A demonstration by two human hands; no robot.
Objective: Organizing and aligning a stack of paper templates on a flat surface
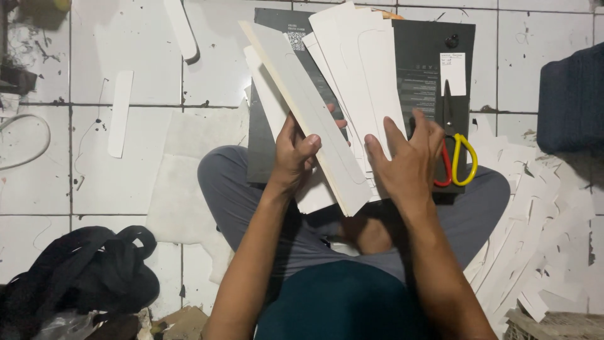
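On our lap rests the dark flat rectangular board [434, 50], and our left hand [294, 157] grips a long cream cardboard strip [308, 113] slanting over it. Our right hand [409, 157] presses with spread fingers on the fanned white card strips [362, 69] upon it. Right of the board lie many white paper offcuts [541, 214], so much cutting seems done; red-and-yellow scissors [454, 151] rest on its right edge.

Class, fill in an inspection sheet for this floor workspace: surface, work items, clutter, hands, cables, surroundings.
Surface: dark board on the lap, over white floor tiles.
Work items: white strips fanned on the board; one long strip tilted.
Clutter: offcuts heaped at right; loose strip at left; scissors on the board.
Hands: left hand grips the long strip; right hand presses the fan.
Cables: nothing seen.
Surroundings: black bag, dark stack.
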